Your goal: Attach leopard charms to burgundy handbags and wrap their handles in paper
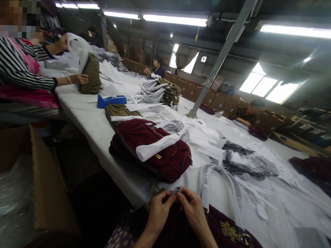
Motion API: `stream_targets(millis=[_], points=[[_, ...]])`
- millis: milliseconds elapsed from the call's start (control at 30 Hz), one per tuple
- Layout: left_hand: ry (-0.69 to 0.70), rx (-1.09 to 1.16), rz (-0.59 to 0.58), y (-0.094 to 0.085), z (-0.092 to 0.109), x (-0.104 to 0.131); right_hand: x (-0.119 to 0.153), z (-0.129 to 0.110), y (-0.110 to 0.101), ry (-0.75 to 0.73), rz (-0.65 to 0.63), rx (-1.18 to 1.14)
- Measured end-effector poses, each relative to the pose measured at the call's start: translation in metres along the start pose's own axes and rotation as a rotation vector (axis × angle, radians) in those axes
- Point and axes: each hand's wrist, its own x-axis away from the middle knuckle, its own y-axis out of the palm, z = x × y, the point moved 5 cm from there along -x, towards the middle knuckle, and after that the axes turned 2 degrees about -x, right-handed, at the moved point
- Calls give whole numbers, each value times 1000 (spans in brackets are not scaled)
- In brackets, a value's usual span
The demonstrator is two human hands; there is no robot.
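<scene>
My left hand (160,207) and my right hand (191,206) meet at the table's near edge, thumbs and fingertips pinched on a small pale piece (177,190) between them. Beneath and to the right of my hands lies a dark maroon bag (216,227) with a gold ornament (229,230) and a handle wrapped in white (228,180). Just beyond my hands, another maroon bag (164,153) rests on its side, a white-wrapped strap across it.
Olive bags (172,91) are stacked farther back, and a blue tape dispenser (112,101) stands near the left edge. A person in striped sleeves (28,72) handles an olive bag. An open carton (44,185) is at lower left; a metal post (222,57) rises mid-table.
</scene>
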Motion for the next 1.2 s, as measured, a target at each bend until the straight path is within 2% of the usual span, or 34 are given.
stream_targets(millis=[133, 233, 333, 467, 667, 1000, 1200], points=[[29, -72, 156, -5, -2, 1, 0, 9, -2, 32, 10, -41], [64, -111, 194, -5, -4, 4, 0, 4, -5, -14, -12, 7], [126, -135, 180, -1, -2, 6, 0, -6, -4, -58, -53, 105], [101, -167, 141, 3, -1, 10, 1, -12, -2, -87, -41, 169], [16, -163, 144, 1, 2, 12, 1, -9, -1, -90, 27, 254], [-13, -80, 41, 4, 8, 10, -6, -3, -3, -41, 57, 236], [0, -88, 5, 4, 6, 7, -5, -3, 0, -86, 119, 361]])
